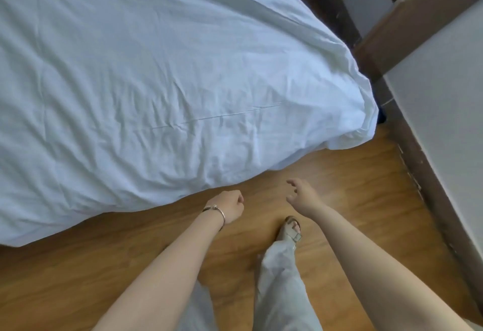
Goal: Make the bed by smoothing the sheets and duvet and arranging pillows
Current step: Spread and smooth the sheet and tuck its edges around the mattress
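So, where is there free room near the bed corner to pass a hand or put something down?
Bare wooden floor lies between the duvet edge and the dark baseboard, ahead of the right hand. More floor shows under the left hand. It is tight where the duvet corner nearly meets the brown cabinet. The sandalled foot occupies the middle.

No readable text, label or number anywhere — plain surfaces only

Duvet (156, 82) cut off left; left fingers (239, 198) hidden.
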`<action>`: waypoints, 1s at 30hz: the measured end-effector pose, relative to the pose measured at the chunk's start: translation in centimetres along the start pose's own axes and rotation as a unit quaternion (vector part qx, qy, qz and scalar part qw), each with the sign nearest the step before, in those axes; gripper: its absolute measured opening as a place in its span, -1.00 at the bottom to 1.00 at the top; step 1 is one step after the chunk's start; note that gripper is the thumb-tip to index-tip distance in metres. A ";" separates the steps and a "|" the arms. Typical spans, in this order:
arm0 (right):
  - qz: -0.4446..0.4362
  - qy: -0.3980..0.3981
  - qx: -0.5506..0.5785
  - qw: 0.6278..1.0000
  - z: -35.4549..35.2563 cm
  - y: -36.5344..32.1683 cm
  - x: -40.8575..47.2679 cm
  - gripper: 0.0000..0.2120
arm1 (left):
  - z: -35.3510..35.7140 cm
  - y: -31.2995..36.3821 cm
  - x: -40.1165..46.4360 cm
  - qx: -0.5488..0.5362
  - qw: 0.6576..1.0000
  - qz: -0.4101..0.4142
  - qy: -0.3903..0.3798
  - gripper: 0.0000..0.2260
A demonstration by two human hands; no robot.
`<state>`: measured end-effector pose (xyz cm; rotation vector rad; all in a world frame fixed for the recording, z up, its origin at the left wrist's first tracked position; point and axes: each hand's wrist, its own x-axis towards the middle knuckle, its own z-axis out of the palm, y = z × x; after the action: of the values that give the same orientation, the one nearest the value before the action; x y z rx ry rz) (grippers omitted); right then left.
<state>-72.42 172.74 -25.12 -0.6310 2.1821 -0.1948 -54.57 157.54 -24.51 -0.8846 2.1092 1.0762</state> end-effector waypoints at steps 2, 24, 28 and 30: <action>0.014 0.001 0.025 1.000 -2.8 4.1 2.1 -0.48 | 1.5 4.3 3.2 -0.041 0.999 -0.009 0.014 -0.74; -0.007 0.097 0.474 0.875 -21.3 19.5 14.4 -0.80 | 5.8 24.0 20.3 0.098 0.931 0.018 0.351 -0.12; -0.063 0.175 0.328 0.926 -26.9 23.7 9.9 -0.94 | 5.2 27.0 18.0 0.092 0.942 0.009 0.323 0.02; -0.053 0.158 0.207 0.964 -28.7 27.1 9.0 -0.89 | 5.1 28.3 17.4 0.131 0.968 0.003 0.213 0.12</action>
<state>-109.25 189.40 -22.30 -0.5010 2.3065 -0.8364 -85.84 169.55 -27.46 -1.0477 2.5313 0.6208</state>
